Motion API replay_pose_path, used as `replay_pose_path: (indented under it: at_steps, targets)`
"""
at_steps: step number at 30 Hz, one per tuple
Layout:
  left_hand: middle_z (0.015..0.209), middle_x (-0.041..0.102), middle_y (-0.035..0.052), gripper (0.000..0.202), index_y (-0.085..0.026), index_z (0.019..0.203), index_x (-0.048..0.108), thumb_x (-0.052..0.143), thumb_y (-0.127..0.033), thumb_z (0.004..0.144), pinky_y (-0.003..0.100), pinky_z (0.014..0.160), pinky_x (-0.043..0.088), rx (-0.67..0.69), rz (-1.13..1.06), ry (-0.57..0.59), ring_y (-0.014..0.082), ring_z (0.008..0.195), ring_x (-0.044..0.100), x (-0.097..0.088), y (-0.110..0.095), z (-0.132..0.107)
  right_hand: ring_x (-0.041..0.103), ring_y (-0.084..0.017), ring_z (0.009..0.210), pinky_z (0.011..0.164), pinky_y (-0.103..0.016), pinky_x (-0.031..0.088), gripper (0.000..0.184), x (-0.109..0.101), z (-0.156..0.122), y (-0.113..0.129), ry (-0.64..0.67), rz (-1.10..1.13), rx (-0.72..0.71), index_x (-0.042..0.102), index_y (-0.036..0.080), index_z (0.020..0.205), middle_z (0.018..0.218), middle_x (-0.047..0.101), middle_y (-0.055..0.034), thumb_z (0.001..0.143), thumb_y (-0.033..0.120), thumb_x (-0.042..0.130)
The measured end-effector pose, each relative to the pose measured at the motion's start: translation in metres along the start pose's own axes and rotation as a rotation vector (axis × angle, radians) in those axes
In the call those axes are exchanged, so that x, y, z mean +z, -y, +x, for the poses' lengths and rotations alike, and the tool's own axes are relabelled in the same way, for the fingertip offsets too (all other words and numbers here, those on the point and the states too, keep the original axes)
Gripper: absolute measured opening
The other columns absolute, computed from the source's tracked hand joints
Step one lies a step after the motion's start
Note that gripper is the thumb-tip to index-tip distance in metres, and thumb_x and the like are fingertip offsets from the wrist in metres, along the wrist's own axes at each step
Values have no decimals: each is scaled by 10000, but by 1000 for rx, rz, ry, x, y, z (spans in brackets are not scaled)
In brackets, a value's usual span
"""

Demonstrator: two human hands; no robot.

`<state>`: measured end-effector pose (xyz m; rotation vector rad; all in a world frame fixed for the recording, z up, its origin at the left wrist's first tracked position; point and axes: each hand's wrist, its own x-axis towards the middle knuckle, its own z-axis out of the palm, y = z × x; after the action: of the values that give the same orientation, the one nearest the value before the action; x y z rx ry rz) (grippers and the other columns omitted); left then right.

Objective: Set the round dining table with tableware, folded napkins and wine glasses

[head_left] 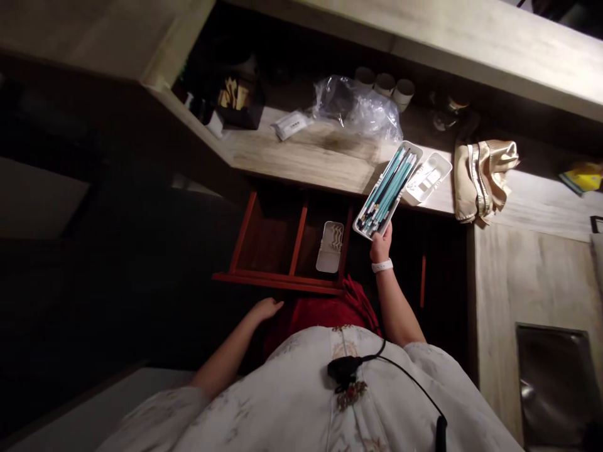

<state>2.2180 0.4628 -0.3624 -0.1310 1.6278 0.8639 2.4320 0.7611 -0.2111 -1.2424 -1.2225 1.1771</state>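
Note:
My right hand (380, 243), with a white band at the wrist, grips the near end of a narrow white plastic tray (357, 227). Teal and black sticks (389, 188) that look like pencils fill it lengthwise. Its far end is at the counter edge, beside a smaller white tray (445, 161) with small pale items. My left hand (266, 309) is low, by the front of an open wooden drawer (277, 280). Its fingers are curled together, and whatever they hold is hidden. Inside the drawer, a white tray (328, 262) holds small pale wavy pieces.
On the counter (325, 160) lie a clear plastic bag (362, 110), a white packet (292, 125) and a folded gold cloth (483, 179). Farther back stand several pale cups (403, 94) and a dark box (242, 110) with brown packets. A metal sink (558, 383) is at right.

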Motion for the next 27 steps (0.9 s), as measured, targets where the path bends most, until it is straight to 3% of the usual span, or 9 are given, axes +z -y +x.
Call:
replay_pose_path:
  at_steps: [3, 6, 8, 10, 12, 14, 20, 23, 27]
  targets:
    - [442, 486, -18, 253, -201, 576, 601, 816, -166, 705, 223, 424, 271, 90, 88, 93, 131, 382, 420, 1, -36, -25, 518, -214, 1377, 1176, -426, 418, 831, -19, -33, 5, 106, -30, -37, 455, 227, 1460, 1512, 521, -80, 630, 204, 498]
    - [710, 670, 30, 122, -167, 830, 731, 816, -168, 744, 209, 573, 435, 423, 77, 275, 153, 598, 599, 40, -88, -57, 480, -231, 1424, 1242, -437, 326, 816, -34, -71, 12, 232, -59, -41, 468, 235, 1462, 1548, 499, -75, 648, 207, 524]
    - [958, 713, 56, 293, -179, 1075, 721, 792, -195, 792, 232, 680, 494, 600, -42, 275, 162, 731, 652, 76, -120, -78, 451, -241, 1453, 1262, -444, 292, 811, -38, -97, 15, 316, -77, -10, 470, 239, 1469, 1568, 483, -68, 662, 201, 534]
    - [1127, 690, 78, 396, -184, 1184, 674, 788, -179, 805, 255, 809, 510, 749, -117, 211, 184, 911, 670, 105, -141, -93, 429, -255, 1472, 1270, -454, 282, 809, -36, -120, 13, 417, -84, 30, 459, 238, 1488, 1589, 461, -63, 684, 205, 545]
    - [1168, 677, 85, 412, -181, 1194, 650, 793, -173, 808, 274, 906, 488, 843, -114, 73, 216, 1053, 645, 117, -148, -99, 413, -265, 1485, 1276, -460, 274, 806, -30, -138, 8, 526, -84, 42, 446, 238, 1507, 1608, 437, -59, 708, 211, 557]
    - [1108, 691, 74, 358, -190, 1165, 649, 780, -196, 831, 282, 915, 470, 843, -46, -96, 238, 1068, 634, 109, -145, -99, 397, -268, 1496, 1286, -461, 249, 802, -20, -148, -1, 627, -98, 32, 434, 237, 1522, 1615, 427, -59, 729, 212, 556]
    - [891, 685, 49, 180, -214, 1066, 672, 703, -220, 890, 257, 787, 427, 727, 275, -457, 248, 890, 645, 39, -135, -76, 324, -249, 1531, 1309, -443, 152, 894, 31, -164, -40, 831, -194, 12, 345, 210, 1578, 1635, 392, -61, 702, 174, 523]
    - [829, 662, 53, 170, -211, 982, 669, 757, -243, 839, 251, 758, 414, 718, 259, -488, 263, 888, 635, 19, -139, -60, 311, -259, 1534, 1310, -445, 145, 937, 54, -170, -61, 871, -216, 29, 302, 180, 1594, 1654, 351, -87, 684, 157, 524]
    - [703, 593, 44, 109, -219, 846, 654, 757, -213, 810, 257, 726, 403, 623, 119, -466, 278, 848, 624, 15, -146, -32, 327, -289, 1519, 1299, -472, 176, 958, 74, -168, -84, 874, -265, 70, 285, 179, 1597, 1633, 380, -111, 673, 148, 538]
